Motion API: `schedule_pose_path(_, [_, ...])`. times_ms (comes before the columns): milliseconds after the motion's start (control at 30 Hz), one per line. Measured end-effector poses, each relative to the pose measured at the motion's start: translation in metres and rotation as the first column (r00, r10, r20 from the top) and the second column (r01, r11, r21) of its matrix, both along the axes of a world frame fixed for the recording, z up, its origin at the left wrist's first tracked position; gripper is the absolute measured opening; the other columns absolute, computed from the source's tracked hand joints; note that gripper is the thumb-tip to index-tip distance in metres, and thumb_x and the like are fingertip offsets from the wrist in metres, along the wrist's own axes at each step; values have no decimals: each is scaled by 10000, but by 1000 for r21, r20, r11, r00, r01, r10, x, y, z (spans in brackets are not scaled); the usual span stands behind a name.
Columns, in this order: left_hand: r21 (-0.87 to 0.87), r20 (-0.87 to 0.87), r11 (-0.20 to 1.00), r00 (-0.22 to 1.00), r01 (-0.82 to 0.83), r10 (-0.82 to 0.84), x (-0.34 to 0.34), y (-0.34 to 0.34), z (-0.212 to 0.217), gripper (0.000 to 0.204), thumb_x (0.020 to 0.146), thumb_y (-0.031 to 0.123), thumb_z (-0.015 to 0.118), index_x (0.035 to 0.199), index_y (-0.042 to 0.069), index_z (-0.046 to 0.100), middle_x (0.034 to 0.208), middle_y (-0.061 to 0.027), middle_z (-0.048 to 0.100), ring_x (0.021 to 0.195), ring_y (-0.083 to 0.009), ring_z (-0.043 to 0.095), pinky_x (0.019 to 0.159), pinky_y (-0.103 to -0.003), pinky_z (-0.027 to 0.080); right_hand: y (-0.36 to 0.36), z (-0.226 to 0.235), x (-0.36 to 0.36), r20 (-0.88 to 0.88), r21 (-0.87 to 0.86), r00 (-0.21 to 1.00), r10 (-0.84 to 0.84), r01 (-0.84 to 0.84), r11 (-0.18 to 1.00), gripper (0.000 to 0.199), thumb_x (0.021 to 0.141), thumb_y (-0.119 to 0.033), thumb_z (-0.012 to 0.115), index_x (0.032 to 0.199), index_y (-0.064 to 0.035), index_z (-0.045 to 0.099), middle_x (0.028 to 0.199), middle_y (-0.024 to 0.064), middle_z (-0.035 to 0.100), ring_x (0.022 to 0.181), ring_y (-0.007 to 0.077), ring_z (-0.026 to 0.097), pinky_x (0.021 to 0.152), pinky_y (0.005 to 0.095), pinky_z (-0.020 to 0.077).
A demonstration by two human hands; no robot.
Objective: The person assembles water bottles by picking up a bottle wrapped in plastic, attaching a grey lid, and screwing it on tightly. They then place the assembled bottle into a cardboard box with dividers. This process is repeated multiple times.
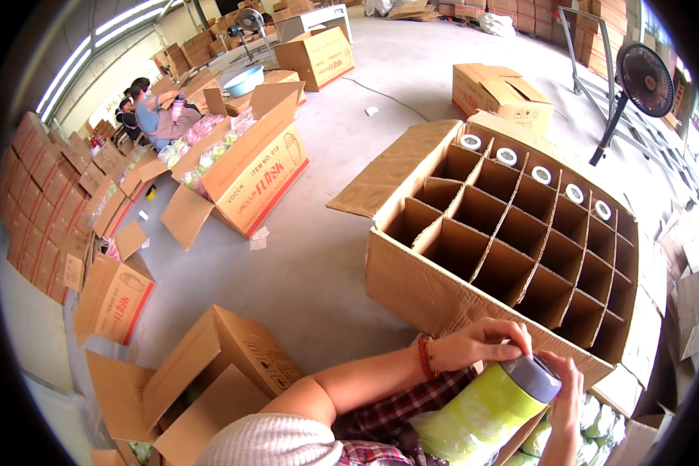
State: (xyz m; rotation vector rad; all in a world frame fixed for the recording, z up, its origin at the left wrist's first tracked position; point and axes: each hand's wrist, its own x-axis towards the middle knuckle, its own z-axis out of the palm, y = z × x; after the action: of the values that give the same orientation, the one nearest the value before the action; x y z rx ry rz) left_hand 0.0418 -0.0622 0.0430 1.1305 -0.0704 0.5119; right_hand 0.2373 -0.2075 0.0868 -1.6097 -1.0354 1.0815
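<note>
A lime-green flask (480, 412) with a grey lid lies tilted across my lap, its lid end up and to the right. Clear plastic film covers part of its body. My left hand (485, 344), a red bracelet at its wrist, is closed with thumb and fingertips at the lid's upper rim. On the far side of the lid, my right hand (565, 384) curls its fingers against the edge. Just beyond both hands stands an open carton (435, 272) with cardboard dividers. Several white round tops (506, 157) show in its far row of compartments.
Green wrapped items (598, 423) lie by my right arm. An open carton (233, 349) stands at my left, and a larger one (260, 175) farther off holds bagged items. A black fan (645, 80) stands at far right. A person (159, 113) sits among boxes at far left.
</note>
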Motion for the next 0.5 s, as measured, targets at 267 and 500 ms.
schedule_pose_path(267, [873,68,331,761,-359,645,31,-60,61,244,892,258,656,1050,74,619,1045,-78,600,1077,-245,533,975,-396,368,48,-69,-8,-809,372,460,366,-80,925,688,957,-534,307,1203,62,550,1232,237,586,1122,349,569,1020,443,413])
schedule_pose_path(500, [-83,76,993,994,88,-82,3,11,-11,227,950,280,605,1033,73,646,1082,-66,627,1278,-281,418,1097,-449,292,-21,-7,2,-203,-9,974,-95,95,995,737,963,-561,320,1239,78,561,1178,166,643,1067,234,605,955,354,441])
